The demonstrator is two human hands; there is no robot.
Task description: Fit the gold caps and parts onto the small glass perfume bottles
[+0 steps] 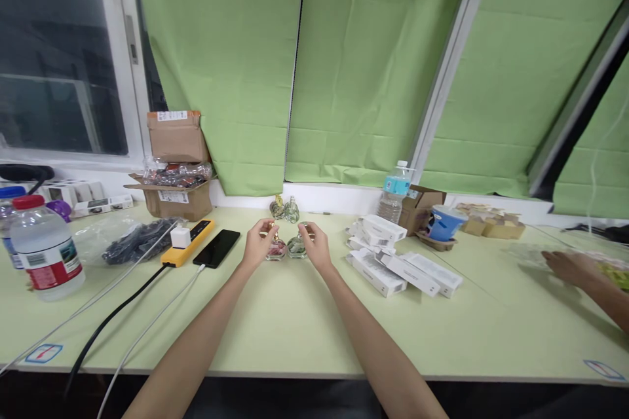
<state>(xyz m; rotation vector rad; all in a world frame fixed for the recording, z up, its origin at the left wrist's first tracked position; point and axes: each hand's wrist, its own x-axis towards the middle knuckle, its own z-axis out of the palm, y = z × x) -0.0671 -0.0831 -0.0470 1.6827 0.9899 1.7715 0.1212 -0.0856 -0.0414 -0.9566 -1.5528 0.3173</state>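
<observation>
Side by side on the pale table stand two small round glass bottles that look like perfume bottles. My left hand (259,242) has its fingers closed at the neck of the pink bottle (276,249). The clear and green bottle (296,247) is pinched near its top by my right hand (315,245). Behind them, close to the wall, are two more glass bottles, one yellowish (278,208) and one greenish (291,211). My fingers cover part of the front bottles' tops.
Left of my hands lie a black phone (217,249), a yellow power strip (189,242) with cables, and a large red-capped bottle (46,249). White boxes (378,268), a water bottle (394,193) and a blue cup (445,222) are on the right. Another person's hand (570,266) is at far right.
</observation>
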